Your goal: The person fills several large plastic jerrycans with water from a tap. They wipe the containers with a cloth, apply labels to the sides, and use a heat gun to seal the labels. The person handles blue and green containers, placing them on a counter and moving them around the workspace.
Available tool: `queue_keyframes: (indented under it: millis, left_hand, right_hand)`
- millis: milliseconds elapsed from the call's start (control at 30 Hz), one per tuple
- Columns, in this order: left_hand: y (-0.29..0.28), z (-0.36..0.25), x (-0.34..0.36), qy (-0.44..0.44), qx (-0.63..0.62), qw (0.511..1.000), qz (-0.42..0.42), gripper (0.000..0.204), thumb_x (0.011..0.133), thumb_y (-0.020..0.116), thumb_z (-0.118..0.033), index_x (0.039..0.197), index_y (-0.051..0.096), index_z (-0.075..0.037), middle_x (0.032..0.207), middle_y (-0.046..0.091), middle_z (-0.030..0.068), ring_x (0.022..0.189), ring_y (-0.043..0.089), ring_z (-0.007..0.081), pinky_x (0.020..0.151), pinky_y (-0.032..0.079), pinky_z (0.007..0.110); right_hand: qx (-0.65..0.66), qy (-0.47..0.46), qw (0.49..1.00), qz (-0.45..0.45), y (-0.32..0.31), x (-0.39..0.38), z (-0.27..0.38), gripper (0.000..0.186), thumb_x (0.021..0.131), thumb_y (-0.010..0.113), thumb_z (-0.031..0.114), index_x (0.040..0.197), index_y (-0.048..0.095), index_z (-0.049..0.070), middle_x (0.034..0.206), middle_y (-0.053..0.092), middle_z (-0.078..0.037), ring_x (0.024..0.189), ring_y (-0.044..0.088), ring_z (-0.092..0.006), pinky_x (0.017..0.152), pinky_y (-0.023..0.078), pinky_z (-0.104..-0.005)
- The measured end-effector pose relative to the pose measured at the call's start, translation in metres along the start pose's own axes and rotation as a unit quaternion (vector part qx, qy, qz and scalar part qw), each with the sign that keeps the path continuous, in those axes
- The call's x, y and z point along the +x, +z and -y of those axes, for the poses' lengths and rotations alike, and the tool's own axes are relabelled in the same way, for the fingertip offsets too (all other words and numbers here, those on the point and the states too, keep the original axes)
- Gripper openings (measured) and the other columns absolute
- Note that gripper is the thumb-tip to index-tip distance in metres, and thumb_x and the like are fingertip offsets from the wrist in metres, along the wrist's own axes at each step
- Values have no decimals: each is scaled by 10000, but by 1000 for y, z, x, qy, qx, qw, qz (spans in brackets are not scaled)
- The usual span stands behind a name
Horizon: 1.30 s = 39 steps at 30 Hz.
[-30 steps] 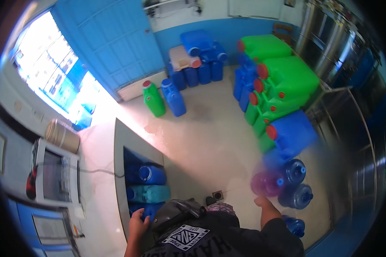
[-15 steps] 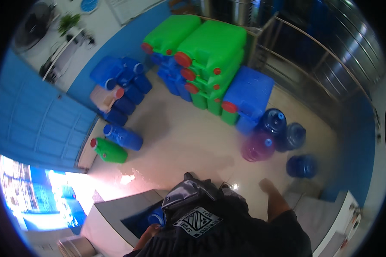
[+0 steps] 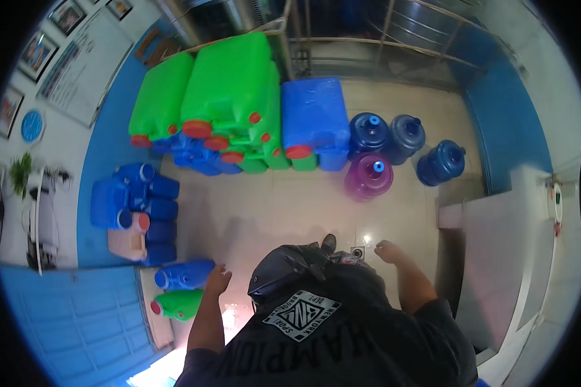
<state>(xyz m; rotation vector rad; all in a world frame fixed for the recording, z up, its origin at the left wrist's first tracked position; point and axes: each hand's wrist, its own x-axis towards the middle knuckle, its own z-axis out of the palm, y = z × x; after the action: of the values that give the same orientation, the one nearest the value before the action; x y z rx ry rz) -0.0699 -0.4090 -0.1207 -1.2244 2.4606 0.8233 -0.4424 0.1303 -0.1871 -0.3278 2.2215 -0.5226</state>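
Note:
My left hand (image 3: 219, 277) hangs loose beside a blue jerrycan (image 3: 184, 275) that appears to lie near the door, with a green one (image 3: 178, 304) next to it; I cannot tell whether they touch. My right hand (image 3: 387, 252) is held out over the floor near a drain (image 3: 358, 253), its fingers loosely bent and apart, holding nothing. Past it stand a pink water bottle (image 3: 368, 177) and blue water bottles (image 3: 400, 138). A dark bag (image 3: 271, 274) hangs at my front.
Stacked green jerrycans (image 3: 226, 77) and blue ones (image 3: 310, 113) stand ahead against a steel railing (image 3: 413, 45). More blue jerrycans (image 3: 110, 200) line the left wall. A blue door (image 3: 58, 316) is at lower left, a white counter (image 3: 497, 258) at right.
My body and view have turned right, so the stacks now sit straight ahead and the doorway has slid down-left. My left hand has left the side of the low counter.

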Motion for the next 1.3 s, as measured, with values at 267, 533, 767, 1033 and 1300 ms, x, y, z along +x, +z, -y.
queue_keyframes:
  millis: [267, 533, 767, 1033, 1300]
  left_hand:
    - [-12, -201, 162, 187, 60, 963, 185, 535, 877, 707, -287, 1319, 565, -21, 1244, 648, 216, 1131, 645, 332, 986, 502, 414]
    - [36, -402, 316, 410, 247, 855, 200, 527, 864, 690, -312, 1284, 599, -8, 1240, 634, 235, 1173, 592, 387, 1014, 466, 471]
    - [145, -505, 445, 507, 347, 764, 197, 592, 832, 683, -328, 1291, 584, 32, 1242, 616, 287, 1201, 573, 406, 1037, 452, 482]
    - [229, -549, 498, 401, 407, 760, 310, 813, 802, 758, -360, 1407, 446, 86, 1373, 546, 308, 1277, 544, 413, 1088, 430, 432]
    - [222, -556, 475, 392, 401, 739, 374, 632, 856, 714, -251, 1355, 509, 77, 1317, 602, 241, 1222, 578, 382, 1031, 457, 432]
  right_hand:
    - [137, 76, 981, -111, 8, 25, -27, 418, 918, 648, 345, 1158, 666, 4, 1175, 680, -220, 1087, 650, -389, 955, 514, -454]
    - [208, 274, 906, -248, 106, -51, -97, 374, 901, 617, 292, 1147, 651, 13, 1090, 703, -235, 1069, 662, -392, 929, 520, -431]
    - [268, 497, 779, -274, 208, -187, 31, 384, 882, 648, 293, 1121, 657, -7, 1076, 707, -234, 1020, 682, -390, 870, 545, -441]
    - [427, 563, 682, -189, 261, -147, 224, 445, 899, 647, 334, 1209, 645, 15, 1117, 707, -225, 1090, 668, -370, 952, 517, -421]
    - [493, 553, 653, -157, 336, -118, 277, 467, 908, 635, 372, 1237, 650, 41, 1165, 703, -196, 1097, 669, -337, 959, 515, -418]
